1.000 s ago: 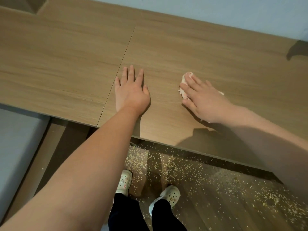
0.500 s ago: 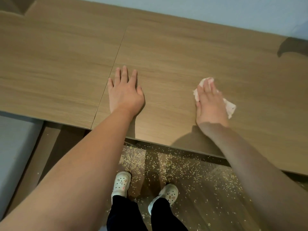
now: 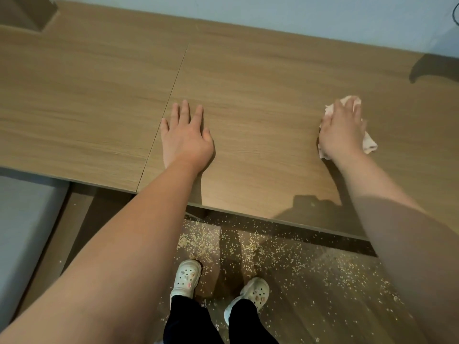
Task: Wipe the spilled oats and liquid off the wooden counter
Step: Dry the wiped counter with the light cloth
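The wooden counter (image 3: 260, 80) fills the upper half of the head view. My left hand (image 3: 185, 137) lies flat on it, fingers straight, just right of the seam between two panels. My right hand (image 3: 341, 131) presses a crumpled white paper towel (image 3: 368, 145) onto the counter at the right, fingers straight over it; the towel pokes out beyond the fingertips and beside the wrist. I see no oats or liquid on the counter surface.
Many spilled oats (image 3: 248, 247) lie scattered on the wooden floor below the counter's front edge, around my two white clogs (image 3: 186, 276). A dark shadow (image 3: 432, 68) falls on the counter's far right. A grey surface (image 3: 22, 219) sits at the lower left.
My right hand has slid the paper towel rightward across the counter, away from my left hand. The left hand stays flat in the same spot.
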